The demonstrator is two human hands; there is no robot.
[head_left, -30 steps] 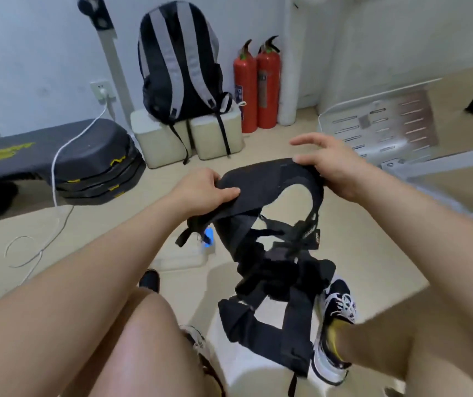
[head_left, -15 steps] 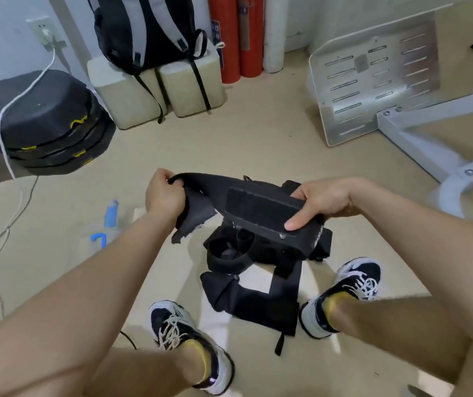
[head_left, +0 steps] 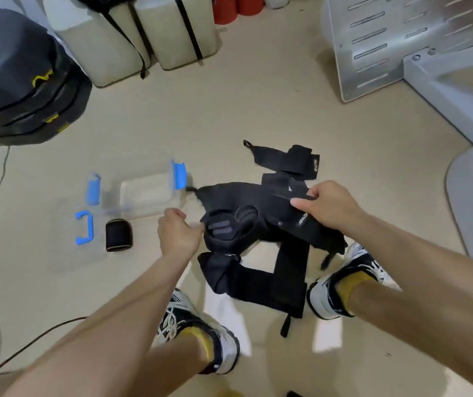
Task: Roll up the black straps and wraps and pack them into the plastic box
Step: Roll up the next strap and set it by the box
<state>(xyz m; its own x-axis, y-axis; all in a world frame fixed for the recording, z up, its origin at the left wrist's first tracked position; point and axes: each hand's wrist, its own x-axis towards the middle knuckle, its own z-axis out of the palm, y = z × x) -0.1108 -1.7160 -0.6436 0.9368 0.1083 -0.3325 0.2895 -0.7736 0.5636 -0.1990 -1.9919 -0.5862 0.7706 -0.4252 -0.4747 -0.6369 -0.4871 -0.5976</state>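
While right hand point(head_left: 325, 206) pinches strap point(head_left: 288, 222), left hand point(head_left: 179, 233) curled; its grip hidden.

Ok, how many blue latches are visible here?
3 blue latches: one on the plastic box's right end, one on its left end, one lying just left of the rolled black wrap. Others may be hidden.

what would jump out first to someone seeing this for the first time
The tangled heap of black straps on the floor by the person's shoes draws the eye first, with the right hand pinching one band near its top. To its left stands the open clear plastic box with blue latches, and one rolled wrap lies just in front of it.
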